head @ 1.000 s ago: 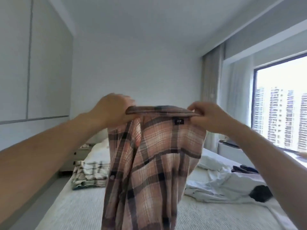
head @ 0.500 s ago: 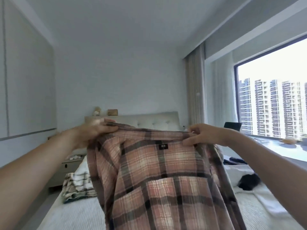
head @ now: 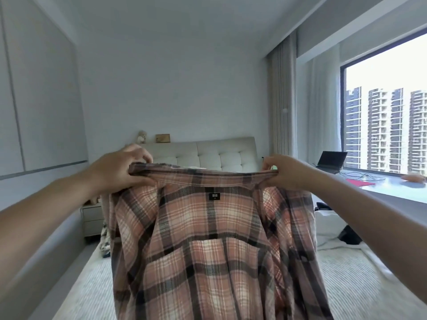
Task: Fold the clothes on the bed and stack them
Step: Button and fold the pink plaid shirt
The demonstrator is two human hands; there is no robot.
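The plaid shirt (head: 215, 245) is held up above the bed (head: 360, 285). Its collar is gripped by the left hand (head: 120, 173) and right hand (head: 285, 173). Another garment (head: 105, 241), possibly plaid, is half hidden behind it.

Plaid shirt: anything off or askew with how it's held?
Nothing stands out. Plaid shirt hangs spread and roughly level, left hand and right hand gripping the collar ends, inside label facing the camera. No tear or stain visible.
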